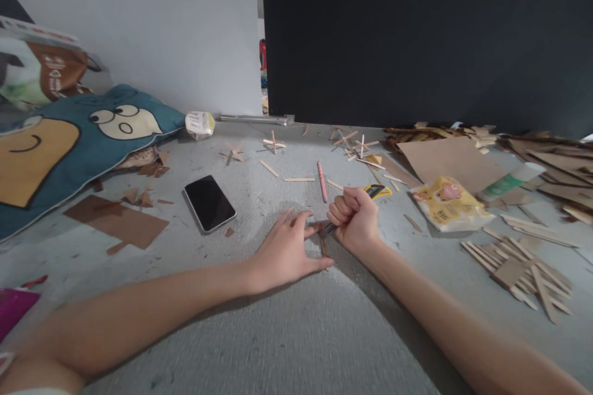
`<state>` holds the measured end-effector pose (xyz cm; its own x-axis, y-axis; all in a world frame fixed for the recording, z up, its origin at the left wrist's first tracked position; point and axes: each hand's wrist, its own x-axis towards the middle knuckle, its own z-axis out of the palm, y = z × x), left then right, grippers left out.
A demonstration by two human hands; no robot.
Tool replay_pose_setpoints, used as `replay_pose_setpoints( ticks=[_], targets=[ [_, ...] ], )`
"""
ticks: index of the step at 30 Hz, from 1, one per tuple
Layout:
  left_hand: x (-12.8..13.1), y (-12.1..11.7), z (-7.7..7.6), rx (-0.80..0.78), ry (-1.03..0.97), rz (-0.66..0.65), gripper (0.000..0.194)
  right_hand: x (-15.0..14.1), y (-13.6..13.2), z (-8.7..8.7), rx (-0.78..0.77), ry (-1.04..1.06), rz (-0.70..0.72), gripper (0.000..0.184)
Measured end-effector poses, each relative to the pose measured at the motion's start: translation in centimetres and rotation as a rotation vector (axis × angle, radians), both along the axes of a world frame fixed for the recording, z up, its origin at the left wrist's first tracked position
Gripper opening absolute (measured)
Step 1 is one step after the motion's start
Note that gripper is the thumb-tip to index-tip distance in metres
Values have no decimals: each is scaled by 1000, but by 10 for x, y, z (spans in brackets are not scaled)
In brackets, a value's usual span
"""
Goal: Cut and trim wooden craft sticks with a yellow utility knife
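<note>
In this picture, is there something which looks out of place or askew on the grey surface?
Yes, two things. At left, a blue cushion lies beside brown cardboard scraps, an unusual place for it. At right, a loose heap of wooden sticks looks askew, some crossing others.

Left hand [283, 248] spread, right hand [356, 219] fisted, forearms [185, 296] angled inward
</note>
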<state>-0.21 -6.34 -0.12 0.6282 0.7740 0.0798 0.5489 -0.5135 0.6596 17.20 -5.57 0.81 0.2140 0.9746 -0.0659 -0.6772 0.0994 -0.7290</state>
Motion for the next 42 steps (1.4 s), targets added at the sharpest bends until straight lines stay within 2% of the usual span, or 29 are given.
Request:
replay_pose_setpoints(
  ticks=[7, 13, 19, 22, 24, 28, 29, 32, 34, 36, 40, 42],
  targets=[
    [0, -1, -1, -25, -9, -1, 87, -6, -3, 2, 25, -23, 13, 56],
    [0, 2, -7, 14, 5, 25, 91, -9, -8, 3, 96, -104, 113, 58],
    [7, -13, 3, 131, 81, 29, 82, -14, -15, -6, 247, -214, 100, 60],
    [7, -13, 6, 138, 89, 17, 77, -17, -19, -9, 297, -244, 82, 61],
    [5, -3, 6, 100, 69, -16, 74, -17, -21, -9, 312, -250, 96, 61],
    [2, 15, 6, 29, 90, -231, 71, -17, -22, -7, 319, -261, 104, 61],
    [3, 14, 5, 57, 101, -218, 68, -17, -22, -7, 320, -260, 88, 61],
    [9, -1, 1, 204, 118, -57, 62, -18, -21, -7, 324, -250, 28, 62],
    [13, -13, -3, 223, 101, 44, 60, -18, -22, -7, 327, -242, 4, 62],
    [15, -15, -4, 167, 54, 45, 56, -19, -23, -7, 330, -240, 5, 61],
    [10, 7, 6, -56, 6, -166, 53, -18, -23, -7, 330, -245, 32, 59],
    [8, 16, 10, -89, -10, -217, 48, -17, -22, -7, 324, -235, 36, 59]
  ],
)
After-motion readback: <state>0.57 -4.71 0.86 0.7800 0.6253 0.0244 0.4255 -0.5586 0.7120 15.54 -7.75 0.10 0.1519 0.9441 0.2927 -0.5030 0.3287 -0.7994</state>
